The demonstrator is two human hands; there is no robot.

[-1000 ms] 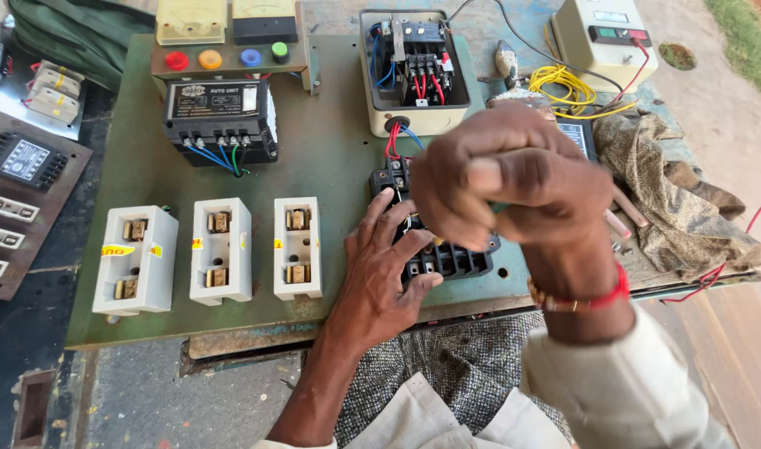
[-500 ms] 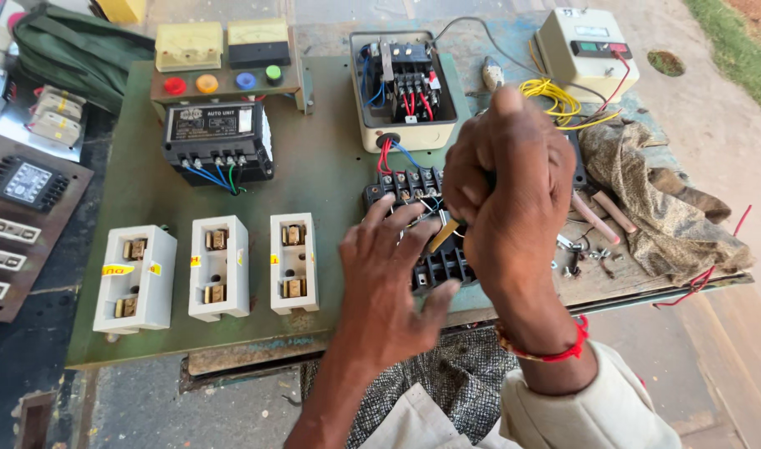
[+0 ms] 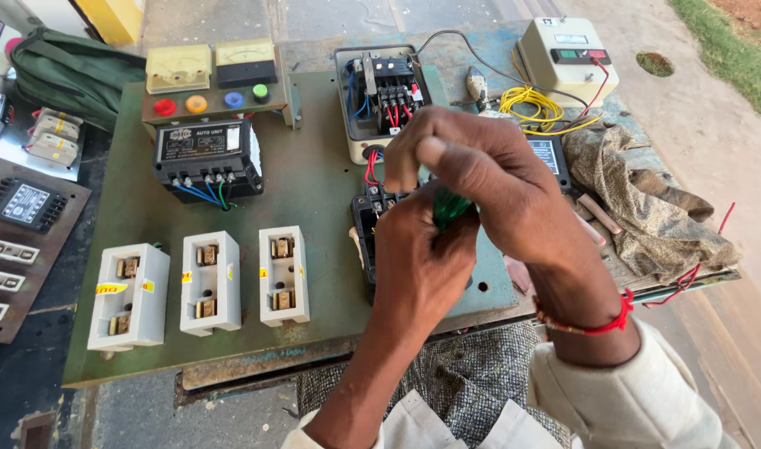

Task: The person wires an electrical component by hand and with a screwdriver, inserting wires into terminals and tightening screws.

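Both hands (image 3: 447, 224) on green screwdriver (image 3: 449, 206)

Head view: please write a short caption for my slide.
Both hands, left hand and right hand, grip a green-handled tool over a black terminal block on a green panel.

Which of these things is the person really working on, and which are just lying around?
In use: left hand, right hand, green-handled tool, black terminal block.
Lying about: three white fuse holders, yellow wire coil, cloth, green bag.
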